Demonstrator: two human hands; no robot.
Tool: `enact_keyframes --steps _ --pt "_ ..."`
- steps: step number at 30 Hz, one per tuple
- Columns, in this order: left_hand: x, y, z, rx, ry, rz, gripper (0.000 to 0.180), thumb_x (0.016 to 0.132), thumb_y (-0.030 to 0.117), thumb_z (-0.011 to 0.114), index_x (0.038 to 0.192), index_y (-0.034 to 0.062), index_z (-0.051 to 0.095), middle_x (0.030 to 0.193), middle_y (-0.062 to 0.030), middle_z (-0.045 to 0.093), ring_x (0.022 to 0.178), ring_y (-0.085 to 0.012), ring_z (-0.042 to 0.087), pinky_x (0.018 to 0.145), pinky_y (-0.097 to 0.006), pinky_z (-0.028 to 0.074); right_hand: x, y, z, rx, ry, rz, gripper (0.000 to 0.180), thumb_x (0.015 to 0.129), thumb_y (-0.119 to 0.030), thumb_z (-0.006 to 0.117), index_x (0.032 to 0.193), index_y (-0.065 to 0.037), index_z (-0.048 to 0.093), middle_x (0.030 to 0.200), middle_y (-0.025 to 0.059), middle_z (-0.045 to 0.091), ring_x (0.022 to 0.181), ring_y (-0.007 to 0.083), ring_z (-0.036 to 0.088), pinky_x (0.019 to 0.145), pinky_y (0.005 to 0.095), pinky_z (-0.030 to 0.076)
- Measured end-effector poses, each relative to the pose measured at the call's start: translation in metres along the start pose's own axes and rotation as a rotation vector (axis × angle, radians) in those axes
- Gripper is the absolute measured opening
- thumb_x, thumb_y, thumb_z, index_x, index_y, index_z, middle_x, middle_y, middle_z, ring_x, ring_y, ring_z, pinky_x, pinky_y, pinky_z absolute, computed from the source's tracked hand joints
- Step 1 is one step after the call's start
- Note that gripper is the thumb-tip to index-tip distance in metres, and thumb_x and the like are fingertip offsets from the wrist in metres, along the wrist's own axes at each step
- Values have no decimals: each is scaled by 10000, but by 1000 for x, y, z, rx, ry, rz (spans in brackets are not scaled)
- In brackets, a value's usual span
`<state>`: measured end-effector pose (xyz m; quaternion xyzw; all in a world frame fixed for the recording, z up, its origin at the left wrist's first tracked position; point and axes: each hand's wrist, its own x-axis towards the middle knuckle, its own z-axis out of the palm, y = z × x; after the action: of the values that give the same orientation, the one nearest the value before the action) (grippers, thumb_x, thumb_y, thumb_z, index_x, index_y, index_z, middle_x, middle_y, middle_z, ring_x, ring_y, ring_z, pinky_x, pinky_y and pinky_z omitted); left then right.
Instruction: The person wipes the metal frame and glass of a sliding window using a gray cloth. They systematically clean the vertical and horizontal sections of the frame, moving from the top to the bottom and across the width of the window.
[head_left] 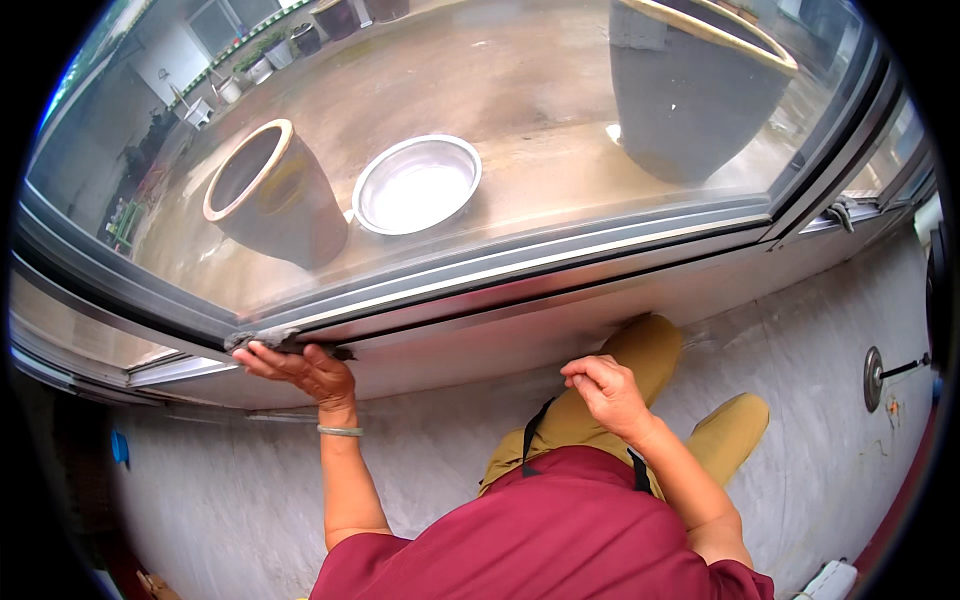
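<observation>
My left hand, with a pale bangle on its wrist, presses a dark grey cloth against the lower left corner of the metal window frame. The fingers lie over the cloth and hide part of it. Above the frame, the large glass pane tilts away in the view. My right hand hovers over my bent leg, apart from the frame, its fingers curled together with nothing visible in them.
Through the glass I see a tapered pot, a white basin and a big dark pot. On the right, a grey rag-like thing hangs at the frame and a round metal base stands on the floor. A blue object lies at far left.
</observation>
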<state>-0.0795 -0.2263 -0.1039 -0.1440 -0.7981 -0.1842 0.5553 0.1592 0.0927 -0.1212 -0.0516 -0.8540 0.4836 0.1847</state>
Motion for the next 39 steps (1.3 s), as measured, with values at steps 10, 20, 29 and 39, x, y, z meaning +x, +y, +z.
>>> enact_keyframes --steps 10,20,29,39 --pt "8 -31 9 -79 132 -215 647 1067 426 265 1538 -3 150 1587 -290 -5 1476 -425 73 1178 -526 136 -18 20 -15 96 20 81 108 889 -37 595 970 -50 664 840 84 694 807 257 650 761 362 500" --pt "-15 120 16 -169 -88 222 741 1049 468 282 1541 -31 42 1600 -246 -114 1474 -469 -67 1177 -587 41 -38 43 -42 399 146 328 135 939 -43 563 1029 -19 661 877 46 695 823 123 633 740 272 507" --pt "-37 301 41 -222 -232 598 839 958 395 540 1531 -42 110 1608 -206 -1 1460 -516 -61 1147 -654 -13 -59 51 -79 367 347 322 133 931 -27 560 1028 -20 650 852 75 688 811 162 664 734 296 519" --pt "-39 465 56 -355 -283 806 793 818 324 678 1445 -53 373 1581 -180 215 1486 -446 72 1183 -597 35 -50 54 -138 88 813 133 163 945 -23 571 1094 -5 634 998 121 672 882 210 657 776 309 521"
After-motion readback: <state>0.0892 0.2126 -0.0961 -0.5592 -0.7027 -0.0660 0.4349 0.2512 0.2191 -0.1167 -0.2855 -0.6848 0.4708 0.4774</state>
